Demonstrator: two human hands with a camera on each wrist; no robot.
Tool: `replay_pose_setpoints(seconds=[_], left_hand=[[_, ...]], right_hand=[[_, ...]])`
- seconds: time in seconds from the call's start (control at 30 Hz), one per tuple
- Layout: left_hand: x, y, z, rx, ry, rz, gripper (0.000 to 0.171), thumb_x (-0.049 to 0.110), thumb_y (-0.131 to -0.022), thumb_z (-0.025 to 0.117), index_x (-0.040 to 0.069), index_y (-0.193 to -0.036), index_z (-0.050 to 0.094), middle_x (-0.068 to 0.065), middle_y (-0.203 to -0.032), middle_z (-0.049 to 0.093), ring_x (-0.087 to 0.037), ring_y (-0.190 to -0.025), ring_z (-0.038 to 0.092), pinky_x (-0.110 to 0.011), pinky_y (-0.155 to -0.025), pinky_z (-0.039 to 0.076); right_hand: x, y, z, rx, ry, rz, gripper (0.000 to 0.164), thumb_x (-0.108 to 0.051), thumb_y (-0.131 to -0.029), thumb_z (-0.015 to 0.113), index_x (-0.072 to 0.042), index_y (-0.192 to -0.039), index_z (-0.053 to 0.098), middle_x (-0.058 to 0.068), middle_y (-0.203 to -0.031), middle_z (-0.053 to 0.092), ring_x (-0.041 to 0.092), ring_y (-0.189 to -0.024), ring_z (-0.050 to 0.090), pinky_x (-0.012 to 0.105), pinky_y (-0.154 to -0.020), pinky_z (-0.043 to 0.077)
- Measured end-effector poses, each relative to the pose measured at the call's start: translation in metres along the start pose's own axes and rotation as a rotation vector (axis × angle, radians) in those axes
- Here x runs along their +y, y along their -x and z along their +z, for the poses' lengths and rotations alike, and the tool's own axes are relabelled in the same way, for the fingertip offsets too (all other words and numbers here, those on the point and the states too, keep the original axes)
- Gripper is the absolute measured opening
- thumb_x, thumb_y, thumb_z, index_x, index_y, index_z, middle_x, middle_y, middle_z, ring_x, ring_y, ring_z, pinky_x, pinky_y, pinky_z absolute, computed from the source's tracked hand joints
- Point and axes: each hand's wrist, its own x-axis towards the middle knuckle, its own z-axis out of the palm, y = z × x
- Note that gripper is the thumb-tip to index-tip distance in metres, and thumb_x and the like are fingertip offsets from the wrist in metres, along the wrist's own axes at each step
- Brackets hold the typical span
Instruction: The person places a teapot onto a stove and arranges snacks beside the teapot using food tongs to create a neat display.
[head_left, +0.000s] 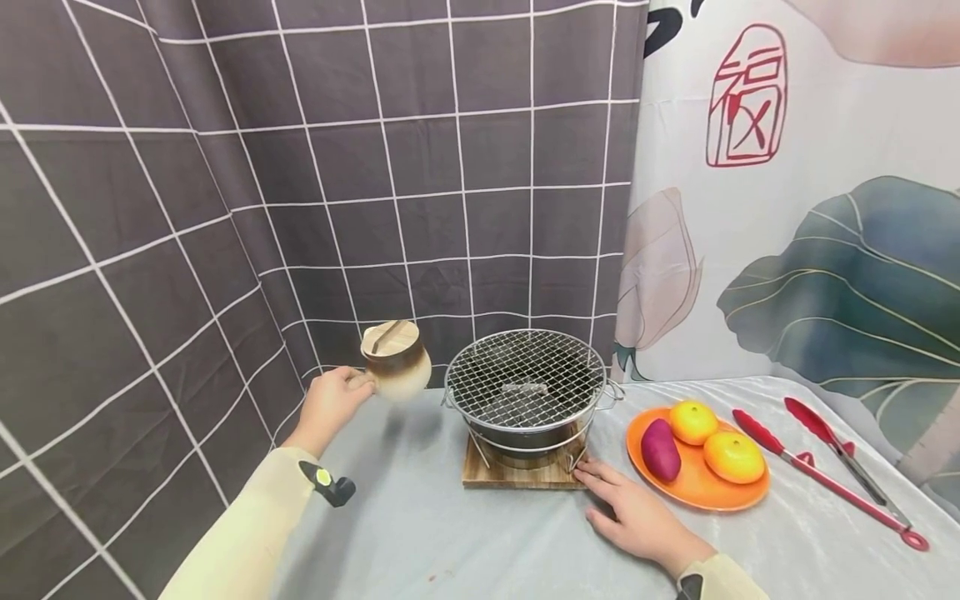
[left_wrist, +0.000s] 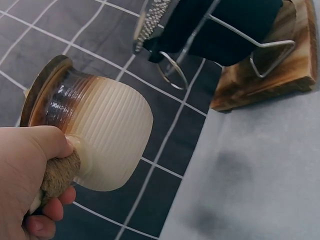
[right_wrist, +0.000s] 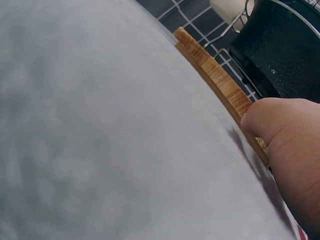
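Observation:
My left hand (head_left: 335,406) grips the twine-wrapped side handle (left_wrist: 61,175) of a ribbed ceramic teapot (left_wrist: 112,130), cream below and brown near the rim. A pale wooden lid (head_left: 390,337) covers the pot, which is held above the table, its shadow on the cloth below. To its right, a dark round tabletop grill (head_left: 517,439) with a wire mesh (head_left: 528,379) stands on a wooden board (head_left: 498,475). My right hand (head_left: 637,512) touches the board's front right corner with extended fingers; the thumb lies apart from them in the head view.
An orange plate (head_left: 701,497) right of the grill holds a purple sweet potato (head_left: 661,450) and two oranges (head_left: 733,457). Red-handled tongs (head_left: 840,487) lie beyond it. A grey cloth (head_left: 450,542) covers the table; a dark grid curtain (head_left: 420,167) hangs behind.

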Motion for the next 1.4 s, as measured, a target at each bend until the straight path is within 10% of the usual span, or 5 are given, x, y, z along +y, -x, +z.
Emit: replay_pose_setpoints(seconds=[1.4], left_hand=[[0.075, -0.041, -0.031, -0.03, 0.057, 0.066, 0.025, 0.03, -0.086, 0.066, 0.008, -0.095, 0.074, -0.006, -0.083, 0.072, -0.023, -0.073, 0.061, -0.032, -0.064, 0.05]], right_hand=[[0.002, 0.0, 0.002, -0.009, -0.007, 0.006, 0.054, -0.02, -0.083, 0.078, -0.009, -0.135, 0.065, 0.008, -0.138, 0.061, 0.031, -0.125, 0.06, 0.051, -0.098, 0.053]])
